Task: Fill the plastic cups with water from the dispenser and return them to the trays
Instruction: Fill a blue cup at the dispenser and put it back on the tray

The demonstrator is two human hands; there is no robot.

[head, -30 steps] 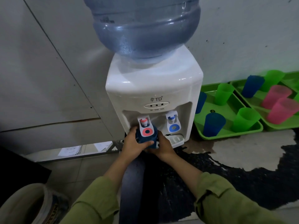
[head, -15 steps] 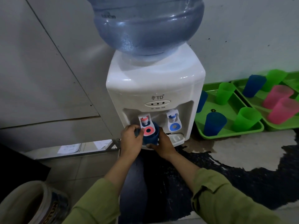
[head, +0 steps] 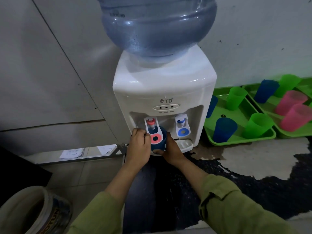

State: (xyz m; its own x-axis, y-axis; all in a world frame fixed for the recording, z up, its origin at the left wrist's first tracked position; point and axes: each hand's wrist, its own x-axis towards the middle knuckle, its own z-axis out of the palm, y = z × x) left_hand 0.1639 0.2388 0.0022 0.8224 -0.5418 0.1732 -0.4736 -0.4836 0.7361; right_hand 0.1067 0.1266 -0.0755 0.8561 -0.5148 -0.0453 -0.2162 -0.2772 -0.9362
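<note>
A white water dispenser [head: 164,88] with a big blue bottle [head: 157,26] stands in the middle. A dark blue plastic cup [head: 160,142] sits under its red-marked left tap [head: 152,130], behind the tap's lever. My left hand [head: 139,146] curls against the cup's left side at the lever. My right hand [head: 171,149] grips the cup from the right and below. The blue-marked right tap [head: 182,127] is free. The cup's inside is hidden.
Two green trays [head: 243,142] [head: 287,134] lie right of the dispenser with blue, green and pink cups [head: 223,130] [head: 258,124] [head: 295,117]. The dark counter shows a pale wet-looking patch [head: 253,156]. A round tub [head: 33,213] stands low on the left, papers [head: 72,152] on a ledge.
Both hands have lifted the blue cup a little higher under the red tap and closer to the lever. The view has shifted slightly upward.
</note>
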